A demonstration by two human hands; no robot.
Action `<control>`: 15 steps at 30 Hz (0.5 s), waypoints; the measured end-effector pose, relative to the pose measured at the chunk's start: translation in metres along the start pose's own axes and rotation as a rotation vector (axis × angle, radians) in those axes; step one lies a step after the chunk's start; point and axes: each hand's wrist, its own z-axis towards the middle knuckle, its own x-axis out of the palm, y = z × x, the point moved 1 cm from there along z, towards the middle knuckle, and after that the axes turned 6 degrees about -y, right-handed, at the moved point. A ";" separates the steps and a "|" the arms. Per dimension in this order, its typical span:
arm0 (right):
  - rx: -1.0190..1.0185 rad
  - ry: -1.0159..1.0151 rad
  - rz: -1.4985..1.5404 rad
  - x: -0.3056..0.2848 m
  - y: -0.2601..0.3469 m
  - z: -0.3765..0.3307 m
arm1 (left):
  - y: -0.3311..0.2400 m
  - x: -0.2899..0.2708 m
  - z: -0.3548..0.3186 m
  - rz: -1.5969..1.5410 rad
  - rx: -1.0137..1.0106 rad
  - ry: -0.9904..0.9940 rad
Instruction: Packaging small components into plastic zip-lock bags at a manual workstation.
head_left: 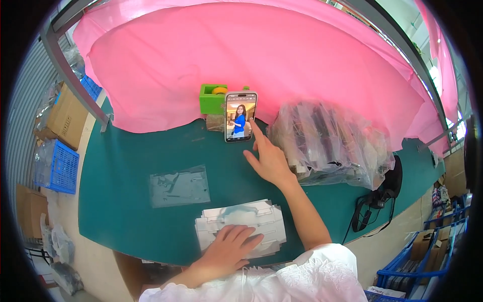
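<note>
A smartphone [239,132] stands propped upright at the back of the green table, its lit screen showing a person in a blue top. My right hand [269,158] reaches to the phone's right edge with the index finger stretched out and the thumb apart; it holds nothing. Near the front edge lies a stack of flat white die-cut sheets [269,226], with a translucent patch on top. My left hand [229,251] rests on the stack's near side, fingers spread. Left of the stack lies a clear plastic bag [179,186], flat on the table.
Behind the phone is a green tape holder [213,100] with yellow tape. A bulky clear bag of packed items [332,143] sits right, beside a black strap with cables [385,194]. Pink cloth [241,55] hangs behind. Blue crates [63,166] and cartons [65,116] stand left.
</note>
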 end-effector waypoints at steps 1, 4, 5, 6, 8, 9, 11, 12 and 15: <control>-0.001 0.002 0.004 0.000 -0.001 -0.005 | 0.002 -0.001 -0.001 -0.034 0.010 -0.008; 0.023 0.123 0.165 -0.003 -0.004 -0.020 | 0.008 0.002 -0.002 -0.106 0.026 -0.034; 0.039 0.167 0.212 -0.006 -0.004 -0.025 | 0.007 0.000 -0.001 -0.108 0.027 -0.034; 0.054 0.212 0.260 -0.008 -0.004 -0.028 | 0.006 -0.002 0.000 -0.116 0.036 -0.053; 0.070 0.231 0.328 -0.011 0.001 -0.031 | 0.008 -0.001 -0.002 -0.123 0.042 -0.069; 0.085 0.251 0.394 -0.012 0.003 -0.032 | 0.012 0.002 -0.006 -0.250 0.037 -0.117; 0.075 0.291 0.480 -0.016 0.003 -0.035 | 0.013 -0.001 -0.009 -0.376 0.030 -0.165; 0.066 0.331 0.564 -0.018 0.003 -0.036 | 0.012 -0.007 -0.011 -0.467 -0.017 -0.340; 0.174 0.440 1.077 -0.027 0.000 -0.043 | 0.015 -0.027 -0.022 -0.638 -0.121 -0.640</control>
